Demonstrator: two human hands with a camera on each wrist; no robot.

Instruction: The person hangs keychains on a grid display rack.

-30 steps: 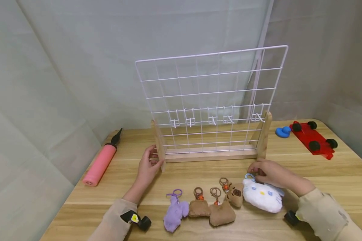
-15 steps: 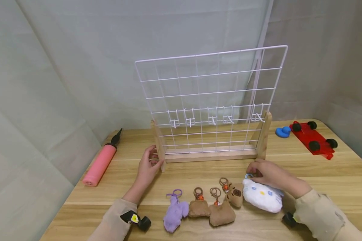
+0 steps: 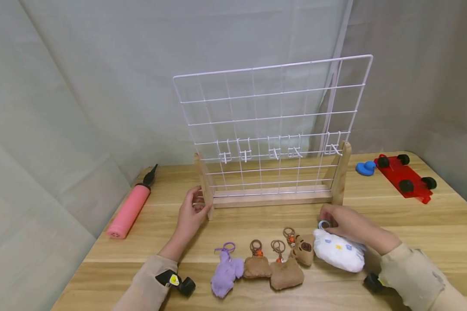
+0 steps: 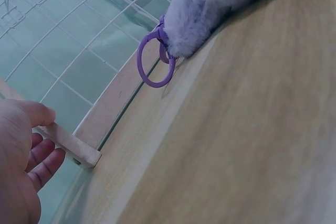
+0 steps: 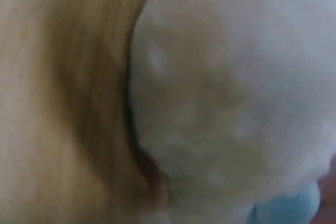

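Observation:
In the head view my left hand (image 3: 192, 211) holds the left wooden leg (image 3: 204, 185) of a white wire grid rack (image 3: 257, 116). The left wrist view has the thumb on the near side of the leg (image 4: 79, 148) and the fingers bent beyond it. At the right, my right hand (image 3: 348, 220) pinches at the pale blue ring (image 3: 324, 225) of a white plush cat keychain (image 3: 338, 252); its fingertips are partly hidden. The plush cat (image 5: 231, 87) fills the right wrist view, blurred.
Left of the cat lie brown plush keychains (image 3: 287, 274) and a purple plush keychain (image 3: 226, 276). Several white hooks (image 3: 274, 152) hang on the grid. A pink hand pump (image 3: 130, 211) lies far left; a blue duck (image 3: 366, 168) and red toy car (image 3: 404, 176) are far right.
The right hand has shifted slightly left, and the blue ring now stands more upright beside its fingers. The head view has tilted a little. The left hand keeps its hold on the rack leg.

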